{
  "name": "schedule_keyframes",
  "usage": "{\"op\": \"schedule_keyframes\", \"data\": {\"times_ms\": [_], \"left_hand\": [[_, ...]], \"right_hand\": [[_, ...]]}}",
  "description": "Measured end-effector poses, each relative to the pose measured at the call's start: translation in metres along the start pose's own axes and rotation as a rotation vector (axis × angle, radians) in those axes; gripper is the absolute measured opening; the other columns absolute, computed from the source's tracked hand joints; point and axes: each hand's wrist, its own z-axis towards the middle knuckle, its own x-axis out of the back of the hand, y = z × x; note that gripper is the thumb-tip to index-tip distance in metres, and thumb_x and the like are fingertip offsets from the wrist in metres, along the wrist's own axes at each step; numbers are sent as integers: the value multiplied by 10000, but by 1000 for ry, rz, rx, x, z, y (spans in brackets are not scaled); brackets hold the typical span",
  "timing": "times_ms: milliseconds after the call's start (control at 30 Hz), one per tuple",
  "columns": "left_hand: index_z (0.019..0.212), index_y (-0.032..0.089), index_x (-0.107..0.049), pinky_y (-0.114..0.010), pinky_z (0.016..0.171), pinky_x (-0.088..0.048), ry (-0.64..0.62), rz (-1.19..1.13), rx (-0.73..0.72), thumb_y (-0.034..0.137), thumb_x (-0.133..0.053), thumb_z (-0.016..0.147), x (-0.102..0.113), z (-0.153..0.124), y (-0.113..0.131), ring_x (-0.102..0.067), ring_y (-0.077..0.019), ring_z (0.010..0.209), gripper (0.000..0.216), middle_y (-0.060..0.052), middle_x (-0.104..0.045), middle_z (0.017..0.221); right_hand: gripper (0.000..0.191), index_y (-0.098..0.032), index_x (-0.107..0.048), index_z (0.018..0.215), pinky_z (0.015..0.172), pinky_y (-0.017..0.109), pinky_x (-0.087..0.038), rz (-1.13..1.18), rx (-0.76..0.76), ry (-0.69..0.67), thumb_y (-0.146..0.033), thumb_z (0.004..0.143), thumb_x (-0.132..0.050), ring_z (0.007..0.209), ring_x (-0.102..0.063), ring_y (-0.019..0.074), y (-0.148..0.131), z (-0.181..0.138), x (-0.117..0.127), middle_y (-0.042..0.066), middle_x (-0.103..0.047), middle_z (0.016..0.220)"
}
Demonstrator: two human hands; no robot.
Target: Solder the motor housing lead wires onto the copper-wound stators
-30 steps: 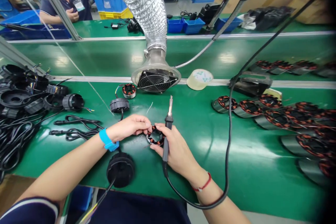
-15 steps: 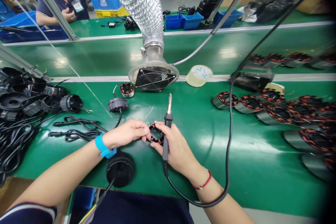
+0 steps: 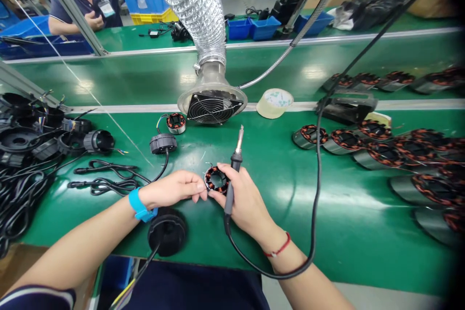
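Note:
A soldering iron point(image 3: 230, 189) lies in my right hand point(image 3: 247, 201), its metal tip pointing away from me. The thumb and fingers of that same hand also grip a motor stator point(image 3: 216, 180) with copper windings round its ring. My left hand point(image 3: 181, 187) is closed in a pinch at the stator's left edge; what is between its fingertips is too small to make out. Thin wire ends stick up from the far side of the stator. Below my left wrist sits a round black motor housing point(image 3: 167, 233) with a cable coming out of it.
A fume extractor point(image 3: 212, 106) hangs ahead, beside a roll of tape point(image 3: 275, 103). Another stator point(image 3: 176, 123) and a black cap point(image 3: 163, 144) stand left of centre. Black housings point(image 3: 22, 139) and cables fill the left; rows of stators point(image 3: 385, 155) the right. A person point(image 3: 90, 0) works opposite.
My left fingers have drawn slightly down and left, uncovering more of the stator. The soldering iron's tip has tilted a little to the right. My right hand still grips both things.

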Motion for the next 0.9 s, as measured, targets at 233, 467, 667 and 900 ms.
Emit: {"op": "schedule_keyframes", "data": {"times_ms": [233, 467, 667, 900], "left_hand": [[965, 138, -622, -218, 633, -395, 89, 324, -32, 333, -469, 897, 13, -18, 14, -498, -114, 680, 256, -22, -596, 777], [1317, 319, -460, -267, 877, -430, -101, 878, -46, 40, -442, 779, 14, -107, 20, -570, -183, 1011, 606, -44, -476, 1325], [1299, 312, -494, -275, 789, -449, 1, 1022, -117, 197, -557, 818, -4, -101, 3, -585, -195, 923, 498, -68, -504, 1265], [848, 160, -681, -236, 705, -406, 161, 807, -183, 388, -490, 906, 3, -29, 15, -557, -145, 756, 303, -39, -589, 833]], "right_hand": [[563, -248, -325, 1355, 903, 503, -467, 20, -14, -56, -263, 862, -596, 1096, -546, 275, 8, 3, 12, 119, -554, 1276], [631, -240, -295, 1386, 1002, 516, -421, 100, -98, 5, -264, 836, -602, 1220, -491, 283, 15, 2, 21, 127, -494, 1341], [552, -242, -337, 1344, 1014, 501, -420, 111, -71, 126, -233, 848, -580, 1220, -511, 272, 9, 1, 22, 129, -522, 1326], [406, -264, -406, 1263, 923, 405, -510, 275, -131, 146, -204, 883, -537, 1058, -630, 206, -16, 6, 29, 74, -654, 1123]]}}
